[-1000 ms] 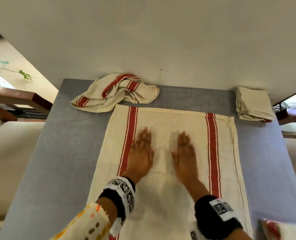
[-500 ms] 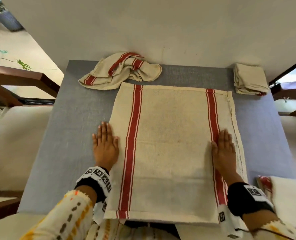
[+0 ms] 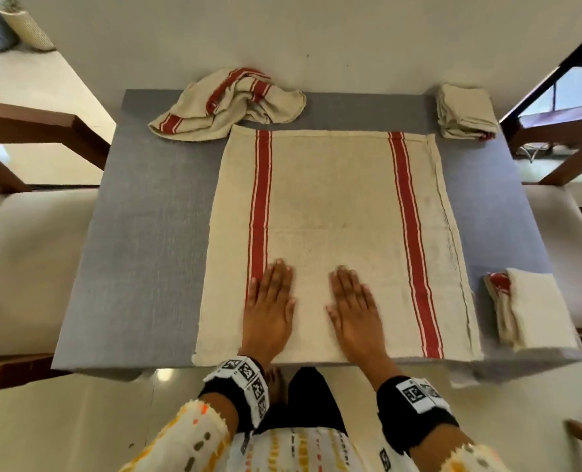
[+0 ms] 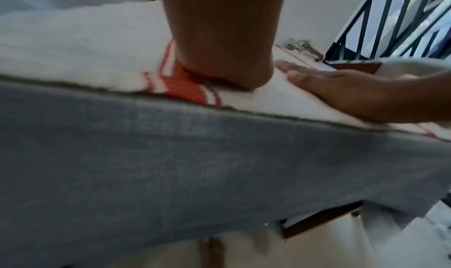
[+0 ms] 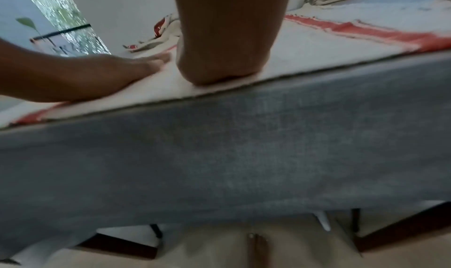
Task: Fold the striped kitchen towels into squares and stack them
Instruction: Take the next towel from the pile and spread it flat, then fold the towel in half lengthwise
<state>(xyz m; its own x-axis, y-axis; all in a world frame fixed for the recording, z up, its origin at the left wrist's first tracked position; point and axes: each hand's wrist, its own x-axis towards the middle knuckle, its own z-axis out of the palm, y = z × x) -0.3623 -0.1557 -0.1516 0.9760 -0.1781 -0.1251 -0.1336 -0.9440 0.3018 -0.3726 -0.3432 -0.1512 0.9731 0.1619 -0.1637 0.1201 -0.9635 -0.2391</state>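
Note:
A cream towel [image 3: 333, 216] with two red stripes lies spread flat on the grey table [image 3: 146, 233]. Both palms press flat on its near part: my left hand [image 3: 269, 301] beside the left stripe, my right hand [image 3: 354, 304] a little to its right. In the left wrist view the heel of my left hand [image 4: 219, 50] sits on the towel [image 4: 73, 50] at the table edge. The right wrist view shows my right hand [image 5: 227, 40] flat on the towel [image 5: 329, 44]. A crumpled striped towel [image 3: 228, 103] lies at the back left. Folded towels sit at the back right [image 3: 466, 114] and near right [image 3: 531, 308].
The table stands against a white wall [image 3: 316, 35]. Wooden chairs with cream cushions flank it on the left [image 3: 27, 260] and right [image 3: 562, 137]. Baskets [image 3: 6, 25] stand on the floor at the far left. A bare foot [image 5: 256, 247] shows under the table.
Both hands slid from the towel's outer side edges inward and nearer, and now lie side by side at its near middle. The towel stays flat.

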